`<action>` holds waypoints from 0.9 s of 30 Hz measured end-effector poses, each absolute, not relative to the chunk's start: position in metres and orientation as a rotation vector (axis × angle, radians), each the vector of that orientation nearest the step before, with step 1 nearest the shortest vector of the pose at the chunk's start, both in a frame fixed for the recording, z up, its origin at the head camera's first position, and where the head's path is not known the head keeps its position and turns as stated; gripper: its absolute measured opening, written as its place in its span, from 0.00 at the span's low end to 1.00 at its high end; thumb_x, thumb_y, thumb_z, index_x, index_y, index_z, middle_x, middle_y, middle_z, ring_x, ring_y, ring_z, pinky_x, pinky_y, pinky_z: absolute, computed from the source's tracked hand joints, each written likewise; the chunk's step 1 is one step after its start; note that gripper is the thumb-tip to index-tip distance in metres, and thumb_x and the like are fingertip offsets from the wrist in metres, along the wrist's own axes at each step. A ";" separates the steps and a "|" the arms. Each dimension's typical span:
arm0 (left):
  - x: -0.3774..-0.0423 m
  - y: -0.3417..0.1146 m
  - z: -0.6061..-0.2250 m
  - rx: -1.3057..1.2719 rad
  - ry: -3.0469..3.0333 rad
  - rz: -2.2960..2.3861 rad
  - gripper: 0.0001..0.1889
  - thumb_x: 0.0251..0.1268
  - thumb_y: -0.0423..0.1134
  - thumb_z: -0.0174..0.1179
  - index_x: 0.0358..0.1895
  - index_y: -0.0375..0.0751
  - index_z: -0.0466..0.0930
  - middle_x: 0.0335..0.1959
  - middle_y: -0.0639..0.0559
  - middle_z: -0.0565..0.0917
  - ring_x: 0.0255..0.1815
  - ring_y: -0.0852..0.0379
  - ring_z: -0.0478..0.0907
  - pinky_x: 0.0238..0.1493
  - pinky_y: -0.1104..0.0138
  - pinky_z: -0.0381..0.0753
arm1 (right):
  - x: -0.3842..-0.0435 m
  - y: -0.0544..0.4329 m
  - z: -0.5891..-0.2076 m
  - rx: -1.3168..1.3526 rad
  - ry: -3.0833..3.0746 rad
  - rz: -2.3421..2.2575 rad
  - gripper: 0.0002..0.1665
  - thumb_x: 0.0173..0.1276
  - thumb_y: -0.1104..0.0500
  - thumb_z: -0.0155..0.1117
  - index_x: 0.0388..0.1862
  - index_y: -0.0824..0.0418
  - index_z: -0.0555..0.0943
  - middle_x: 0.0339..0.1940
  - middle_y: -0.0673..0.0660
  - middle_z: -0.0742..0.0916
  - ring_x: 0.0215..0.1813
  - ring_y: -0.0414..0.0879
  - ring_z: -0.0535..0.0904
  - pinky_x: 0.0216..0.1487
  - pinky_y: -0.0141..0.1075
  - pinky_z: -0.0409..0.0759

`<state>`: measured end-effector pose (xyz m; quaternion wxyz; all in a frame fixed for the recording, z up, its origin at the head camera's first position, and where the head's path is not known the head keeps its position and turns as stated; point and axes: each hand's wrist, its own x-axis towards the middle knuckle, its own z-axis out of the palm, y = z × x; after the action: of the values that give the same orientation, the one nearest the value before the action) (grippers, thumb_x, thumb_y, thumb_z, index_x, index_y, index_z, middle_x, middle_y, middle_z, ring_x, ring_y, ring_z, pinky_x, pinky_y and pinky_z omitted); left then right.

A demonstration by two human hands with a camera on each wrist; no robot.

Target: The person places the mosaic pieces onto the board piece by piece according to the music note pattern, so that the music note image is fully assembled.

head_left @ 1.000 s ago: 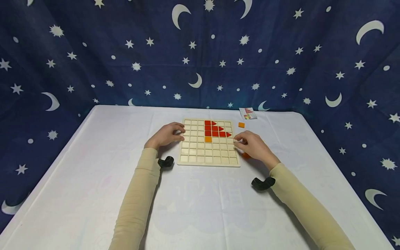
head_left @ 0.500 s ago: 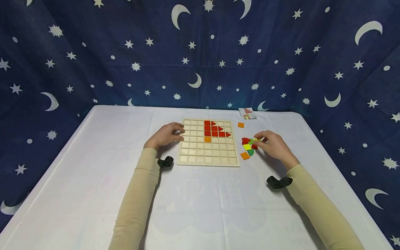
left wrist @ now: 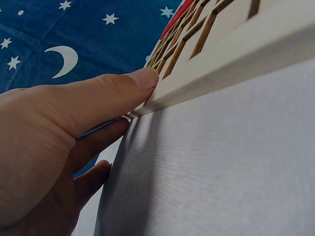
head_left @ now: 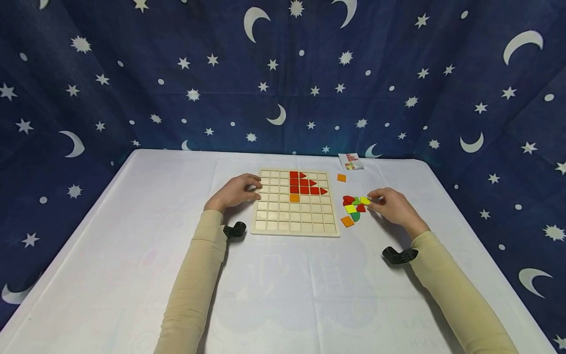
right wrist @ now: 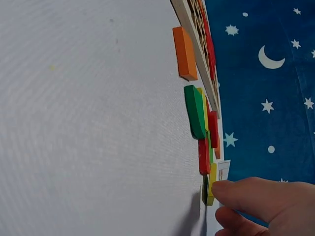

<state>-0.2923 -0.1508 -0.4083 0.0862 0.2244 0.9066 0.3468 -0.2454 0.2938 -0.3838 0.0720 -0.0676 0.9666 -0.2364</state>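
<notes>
My left hand [head_left: 236,191] rests at the left edge of a wooden grid board [head_left: 274,216]. In the left wrist view the thumb [left wrist: 146,77] touches the board's rim, with other fingertips close to its side. Red squares and pointed red pieces [head_left: 305,190] fill three rows of the grid, with an orange square [head_left: 294,198] below them. Right of the board, my right hand [head_left: 393,204] pinches a yellow block [head_left: 365,201] at the edge of a small pile. The thumb [right wrist: 231,191] lies against this block in the right wrist view; the other fingers are partly hidden.
The pile holds red pieces [head_left: 348,200], a yellow piece [head_left: 351,209] and a green piece [head_left: 355,216]. Loose orange squares lie nearby, one in front [head_left: 347,221] and one behind [head_left: 342,178]. A printed pattern card [head_left: 351,161] lies at the back of the white table [head_left: 274,295].
My right hand has moved right from the board's edge to the pile, uncovering the coloured pieces, and then slightly further right at the yellow block. My left hand has stayed at the board.
</notes>
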 end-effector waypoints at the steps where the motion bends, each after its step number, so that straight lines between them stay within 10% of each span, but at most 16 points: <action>1: -0.292 -0.151 -0.408 0.671 2.701 1.031 0.20 0.63 0.39 0.67 0.56 0.35 0.81 0.68 0.42 0.71 0.71 0.44 0.64 0.73 0.54 0.61 | -0.245 0.294 -0.384 -0.205 2.903 -0.708 0.22 0.68 0.62 0.63 0.58 0.71 0.77 0.55 0.69 0.80 0.52 0.60 0.75 0.54 0.54 0.77; 27: -0.290 -0.152 -0.406 0.674 2.695 1.027 0.20 0.63 0.39 0.67 0.57 0.35 0.80 0.68 0.42 0.71 0.71 0.44 0.63 0.73 0.54 0.60 | -0.264 0.263 -0.390 -0.309 2.874 -0.590 0.21 0.67 0.61 0.63 0.56 0.71 0.80 0.53 0.67 0.80 0.50 0.58 0.73 0.60 0.56 0.74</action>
<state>-0.2902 -0.1518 -0.4063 0.0900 0.2265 0.9062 0.3455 -0.2636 0.2632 -0.3899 0.0954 -0.1041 0.9698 -0.1990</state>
